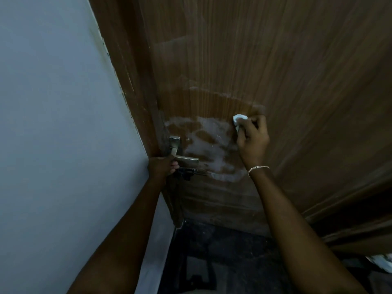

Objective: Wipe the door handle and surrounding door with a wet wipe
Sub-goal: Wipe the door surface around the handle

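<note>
A crumpled white wet wipe [239, 120] is pressing against the brown wood-grain door [286, 71], up and to the right of the angular silver metal lever handle [181, 152]. The right hand [252, 141], wearing a thin chain bracelet [258, 169], is pinching the wipe in its closed fingers. Whitish wet smears [210, 143] are lying between wipe and handle. The left hand [162, 166] is gripping the door edge just below the handle, beside the pale grey wall [59, 124].
</note>
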